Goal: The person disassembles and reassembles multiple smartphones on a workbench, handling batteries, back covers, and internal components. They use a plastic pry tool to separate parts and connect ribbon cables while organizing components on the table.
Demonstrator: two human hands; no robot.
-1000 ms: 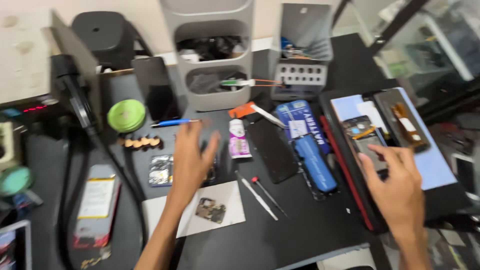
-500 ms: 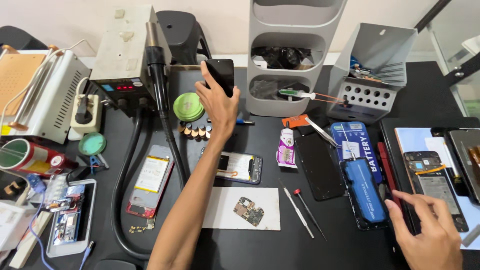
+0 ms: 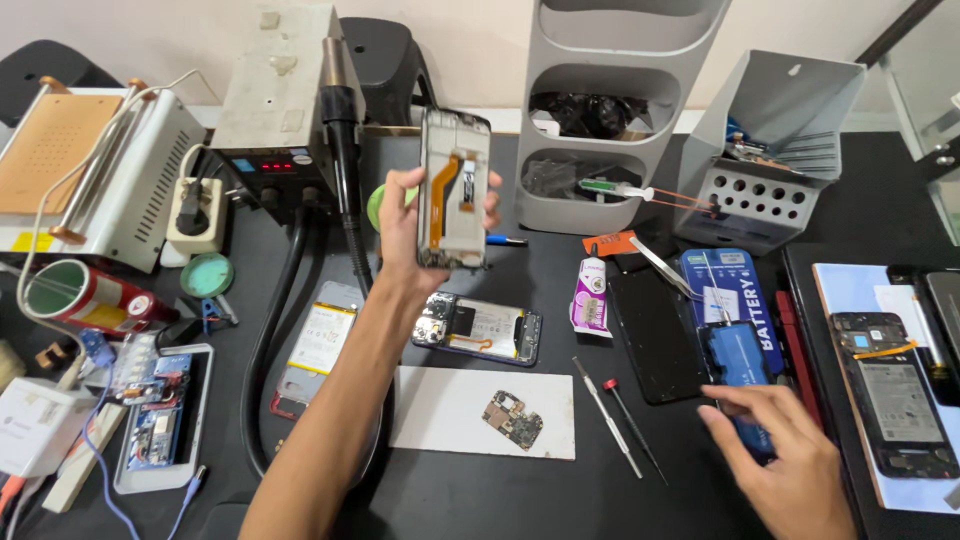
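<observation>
Phone frame (image 3: 455, 190) held upright above the table (image 3: 480, 490).
Left hand (image 3: 415, 225) with grip closed round the frame's lower half, fingertips hidden behind it, orange flex cable showing. Right hand (image 3: 785, 460) with fingers loose, resting flat on a blue device (image 3: 735, 365), gripping nothing; wrist cut off by the lower edge.

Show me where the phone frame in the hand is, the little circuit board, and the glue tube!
phone frame (image 3: 455, 190), head view, on its orange ribbon cable.
left hand (image 3: 400, 225), head view, on the palm.
circuit board (image 3: 512, 419), head view, on its middle.
glue tube (image 3: 590, 297), head view, on its body.
</observation>
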